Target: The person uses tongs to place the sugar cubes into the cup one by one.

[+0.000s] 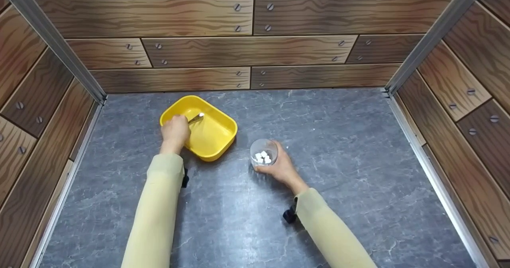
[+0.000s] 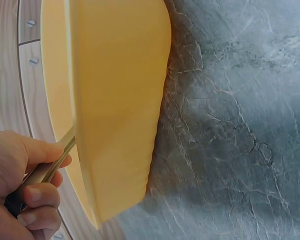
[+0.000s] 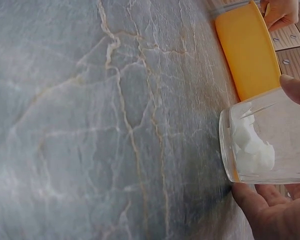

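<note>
My left hand (image 1: pixel 175 132) is over the near-left rim of a yellow plastic tub (image 1: pixel 211 138). Its fingers and thumb grip a slim, shiny metal utensil (image 2: pixel 45 172) with a dark end; the bright tip (image 1: pixel 201 115) lies over the inside of the tub. I cannot tell what kind of utensil it is. To the right, my right hand (image 1: pixel 282 165) curls round a clear drinking glass (image 3: pixel 285 135), thumb on one side and fingers on the other. Several white cubes (image 1: pixel 263 157) lie at the bottom of the glass, which stands upright, close over the floor.
Grey marbled flooring (image 1: pixel 338 148) spreads around both hands. Wood-patterned panels (image 1: pixel 199 17) rise at the back and both sides, with metal strips (image 1: pixel 434 176) along the side edges. Tiny white specks (image 1: pixel 287 147) lie right of the glass.
</note>
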Tool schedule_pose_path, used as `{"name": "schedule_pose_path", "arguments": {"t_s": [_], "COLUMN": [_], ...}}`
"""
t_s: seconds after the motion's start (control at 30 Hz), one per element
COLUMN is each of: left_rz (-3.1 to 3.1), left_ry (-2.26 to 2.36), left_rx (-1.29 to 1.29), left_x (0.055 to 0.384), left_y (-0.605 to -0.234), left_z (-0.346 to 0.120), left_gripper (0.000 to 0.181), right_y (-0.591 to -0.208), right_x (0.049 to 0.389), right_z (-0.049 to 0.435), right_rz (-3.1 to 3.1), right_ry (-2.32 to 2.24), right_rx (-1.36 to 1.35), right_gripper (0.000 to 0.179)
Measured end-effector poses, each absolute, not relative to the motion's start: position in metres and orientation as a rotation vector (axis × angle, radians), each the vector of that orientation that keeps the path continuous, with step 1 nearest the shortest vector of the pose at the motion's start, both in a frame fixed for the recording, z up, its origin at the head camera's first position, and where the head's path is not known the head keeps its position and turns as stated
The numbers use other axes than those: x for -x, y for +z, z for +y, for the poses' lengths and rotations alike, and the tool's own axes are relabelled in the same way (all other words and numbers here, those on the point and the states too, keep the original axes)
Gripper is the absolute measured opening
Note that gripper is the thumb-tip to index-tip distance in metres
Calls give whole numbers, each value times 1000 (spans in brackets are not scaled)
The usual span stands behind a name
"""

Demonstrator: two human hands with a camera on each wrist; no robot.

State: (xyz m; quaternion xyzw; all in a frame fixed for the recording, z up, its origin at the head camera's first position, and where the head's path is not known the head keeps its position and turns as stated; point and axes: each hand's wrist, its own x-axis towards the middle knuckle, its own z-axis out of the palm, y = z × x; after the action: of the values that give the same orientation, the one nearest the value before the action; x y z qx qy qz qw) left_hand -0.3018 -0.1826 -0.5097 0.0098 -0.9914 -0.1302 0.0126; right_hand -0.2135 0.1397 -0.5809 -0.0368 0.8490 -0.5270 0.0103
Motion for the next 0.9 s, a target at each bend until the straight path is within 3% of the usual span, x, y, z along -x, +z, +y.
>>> {"name": "schedule_pose_path", "arguments": {"t_s": [0.9], "left_rz": [-2998], "left_ry": [-513], "left_rx": [-126], "left_x": [274], "left_y": [-514], "left_z": [-192], "left_gripper": [22], "right_y": [-582], "right_x": [213], "right_z": [139], "right_rz": [2640], "right_ry": [-1678], "right_rx": [118], "right_gripper": [102]}}
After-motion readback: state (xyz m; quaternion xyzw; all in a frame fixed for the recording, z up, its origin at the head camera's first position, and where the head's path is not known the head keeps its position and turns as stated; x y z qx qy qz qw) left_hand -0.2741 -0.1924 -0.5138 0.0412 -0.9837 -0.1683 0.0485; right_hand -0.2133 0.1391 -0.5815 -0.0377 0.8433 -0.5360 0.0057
